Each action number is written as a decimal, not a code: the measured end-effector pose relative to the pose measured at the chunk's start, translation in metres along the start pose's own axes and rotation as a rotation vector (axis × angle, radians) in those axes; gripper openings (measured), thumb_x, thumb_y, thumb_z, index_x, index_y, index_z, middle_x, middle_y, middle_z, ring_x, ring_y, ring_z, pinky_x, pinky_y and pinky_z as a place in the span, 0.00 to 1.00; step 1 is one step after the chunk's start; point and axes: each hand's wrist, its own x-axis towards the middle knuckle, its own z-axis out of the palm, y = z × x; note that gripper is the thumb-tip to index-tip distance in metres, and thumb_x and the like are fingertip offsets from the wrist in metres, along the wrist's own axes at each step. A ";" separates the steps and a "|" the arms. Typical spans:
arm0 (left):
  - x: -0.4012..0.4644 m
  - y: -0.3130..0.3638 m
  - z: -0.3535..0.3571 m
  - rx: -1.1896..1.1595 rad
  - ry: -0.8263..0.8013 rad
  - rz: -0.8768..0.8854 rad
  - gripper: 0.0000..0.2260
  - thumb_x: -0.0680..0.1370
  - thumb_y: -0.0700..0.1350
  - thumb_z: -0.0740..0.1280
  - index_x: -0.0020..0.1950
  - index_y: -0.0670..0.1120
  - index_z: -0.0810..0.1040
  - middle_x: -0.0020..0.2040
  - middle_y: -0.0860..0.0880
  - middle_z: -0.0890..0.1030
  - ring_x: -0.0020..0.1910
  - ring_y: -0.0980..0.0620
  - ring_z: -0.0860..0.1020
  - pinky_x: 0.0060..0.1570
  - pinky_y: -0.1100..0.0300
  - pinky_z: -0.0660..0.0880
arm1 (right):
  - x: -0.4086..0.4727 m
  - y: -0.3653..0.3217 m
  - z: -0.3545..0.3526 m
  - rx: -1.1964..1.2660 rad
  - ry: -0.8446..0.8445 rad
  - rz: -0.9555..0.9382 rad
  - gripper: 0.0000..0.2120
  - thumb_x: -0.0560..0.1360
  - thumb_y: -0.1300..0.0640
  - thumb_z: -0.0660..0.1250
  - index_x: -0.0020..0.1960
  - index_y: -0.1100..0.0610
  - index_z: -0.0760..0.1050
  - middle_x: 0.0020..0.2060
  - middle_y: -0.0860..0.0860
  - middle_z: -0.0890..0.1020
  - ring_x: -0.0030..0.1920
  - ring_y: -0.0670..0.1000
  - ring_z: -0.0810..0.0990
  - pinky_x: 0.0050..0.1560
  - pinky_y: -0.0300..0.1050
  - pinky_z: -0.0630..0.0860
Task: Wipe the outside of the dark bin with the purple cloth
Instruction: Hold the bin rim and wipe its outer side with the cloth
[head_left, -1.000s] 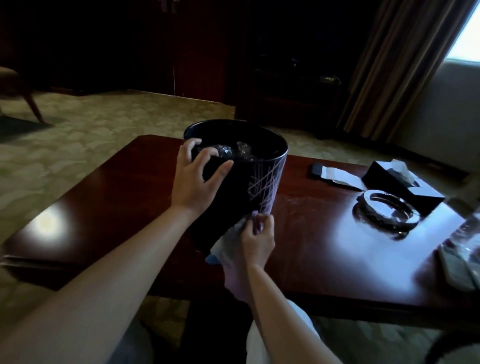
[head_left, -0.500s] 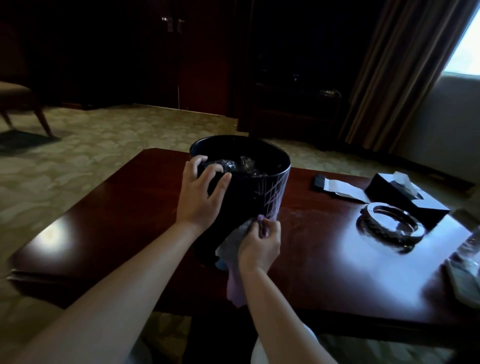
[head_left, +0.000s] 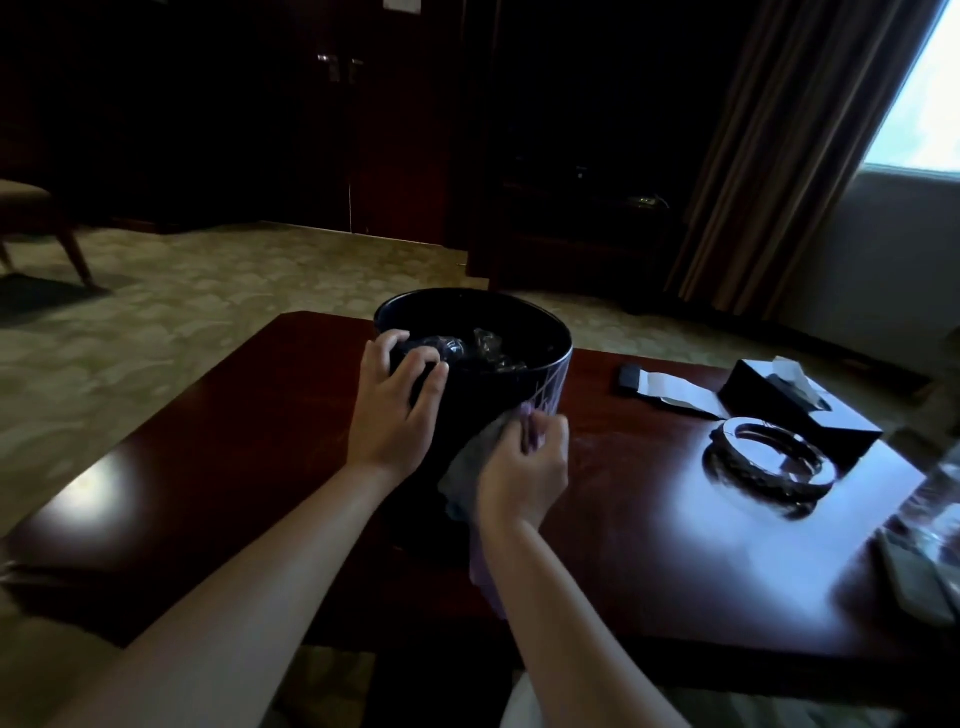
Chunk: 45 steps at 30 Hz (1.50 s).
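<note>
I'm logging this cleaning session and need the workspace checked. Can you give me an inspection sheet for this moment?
Surface: glossy dark wooden table, glare patches.
Job's things: dark bin upright on the table, clear crumpled items inside; purple cloth against its near side.
Clutter: tissue box, glass ashtray, paper slip.
Hands: left hand grips the bin's rim; right hand holds the cloth.
Cables: nothing seen.
Surroundings: patterned carpet, curtain, dark cabinets.

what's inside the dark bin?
Inside the dark round bin: crumpled clear plastic near the top. Anything beneath it, and the bottom, is hidden by the wall and shadow. The left hand grips the near rim.
</note>
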 end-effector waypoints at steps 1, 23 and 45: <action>0.000 0.000 0.001 0.005 0.004 0.001 0.20 0.76 0.61 0.54 0.52 0.49 0.76 0.66 0.49 0.65 0.68 0.48 0.64 0.65 0.48 0.66 | 0.004 -0.012 0.003 0.013 -0.005 -0.045 0.10 0.78 0.57 0.65 0.38 0.50 0.70 0.37 0.45 0.79 0.40 0.40 0.78 0.38 0.22 0.68; 0.001 -0.001 -0.004 -0.024 0.038 0.043 0.22 0.78 0.56 0.47 0.53 0.45 0.76 0.61 0.54 0.66 0.62 0.49 0.69 0.59 0.55 0.66 | -0.011 -0.030 0.009 -0.411 -0.262 -0.447 0.07 0.80 0.54 0.62 0.52 0.56 0.76 0.43 0.50 0.84 0.43 0.51 0.83 0.38 0.44 0.75; 0.002 0.006 -0.006 -0.060 0.036 -0.033 0.15 0.75 0.59 0.48 0.45 0.55 0.72 0.60 0.56 0.66 0.60 0.54 0.69 0.54 0.60 0.63 | 0.005 -0.020 0.003 -0.568 -0.141 -0.743 0.11 0.75 0.54 0.61 0.46 0.56 0.81 0.29 0.52 0.81 0.25 0.54 0.80 0.20 0.40 0.70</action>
